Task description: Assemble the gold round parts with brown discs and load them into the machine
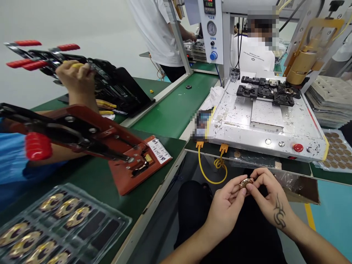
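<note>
Fingers [238, 191] of the left hand [224, 209] and fingers [254, 183] of the right hand [271, 200] are pinched together on a small round brass-coloured ring part [245, 182], which sits between both sets of fingertips above the person's lap, just below the front edge of the desk [170, 110]. A dark tattoo marks the back of the right hand.

Just beyond the hands, yellow cables [210, 172] hang from the front of a white, paint-speckled machine base [264, 121] with a red round button [297, 147] and black fixture blocks [265, 91] on top; a brass-coloured cylindrical head [301, 66] stands over their right end.

On the green desk to the left lies a red hinged clamp press with a black lever and red grip [90, 141], and nearer the camera a clear plastic tray of gold-coloured parts [55, 227]. Farther left, a co-worker's hand [75, 79] rests on a black jig with red-handled toggle clamps [82, 69].
</note>
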Available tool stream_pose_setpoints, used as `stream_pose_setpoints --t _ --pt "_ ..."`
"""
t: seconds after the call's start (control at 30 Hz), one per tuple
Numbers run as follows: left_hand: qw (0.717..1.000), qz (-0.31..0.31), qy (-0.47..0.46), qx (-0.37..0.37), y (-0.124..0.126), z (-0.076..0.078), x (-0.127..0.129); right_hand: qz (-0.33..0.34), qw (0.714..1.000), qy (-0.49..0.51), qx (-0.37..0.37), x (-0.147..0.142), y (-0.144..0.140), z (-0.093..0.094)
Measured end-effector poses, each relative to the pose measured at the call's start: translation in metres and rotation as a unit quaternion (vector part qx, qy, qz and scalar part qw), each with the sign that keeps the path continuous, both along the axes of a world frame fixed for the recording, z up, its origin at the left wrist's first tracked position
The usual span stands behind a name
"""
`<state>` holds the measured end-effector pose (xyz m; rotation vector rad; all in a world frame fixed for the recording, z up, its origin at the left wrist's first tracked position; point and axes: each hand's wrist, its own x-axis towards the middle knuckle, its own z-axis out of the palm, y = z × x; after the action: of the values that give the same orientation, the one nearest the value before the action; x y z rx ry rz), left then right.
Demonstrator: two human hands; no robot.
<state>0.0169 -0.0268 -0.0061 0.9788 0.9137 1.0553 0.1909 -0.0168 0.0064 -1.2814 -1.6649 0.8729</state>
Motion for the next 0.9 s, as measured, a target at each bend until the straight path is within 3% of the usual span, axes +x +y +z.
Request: stream_pose_setpoints --t 0.1,0.23,0.33,0.43,0.53,0.6,0.8,0.9 --pt "0.997 -0.002 0.065 0.038 0.001 -0.004 -0.005 -0.002 0.999 -0.052 0.015 0.003 0.002 -0.003" --pt "0.983 -0.049 0.148 0.093 0.007 -0.001 -0.014 0.084 0.991 -0.092 0.047 0.008 0.009 -0.003" --pt "0.985 -0.058 0.138 0.089 0.012 0.008 -0.021 0.109 0.99 -0.071 0.056 0.007 0.015 0.002" --pt "0.997 -0.018 0.068 0.044 0.015 0.015 -0.023 0.066 0.996 0.03 -0.046 0.003 0.018 0.006" --pt "0.999 0.004 0.049 0.019 0.014 0.018 -0.023 0.052 0.975 0.148 -0.16 -0.005 0.018 0.005" --pt "0.998 0.012 0.065 0.02 0.013 0.021 -0.023 0.059 0.962 0.188 -0.189 -0.01 0.017 0.004" --pt "0.992 0.029 0.112 0.04 0.007 0.031 -0.027 0.064 0.965 0.184 -0.176 -0.021 0.01 0.002" --pt "0.991 0.033 0.12 0.039 0.007 0.034 -0.033 0.082 0.982 0.125 -0.113 -0.018 0.013 0.004"
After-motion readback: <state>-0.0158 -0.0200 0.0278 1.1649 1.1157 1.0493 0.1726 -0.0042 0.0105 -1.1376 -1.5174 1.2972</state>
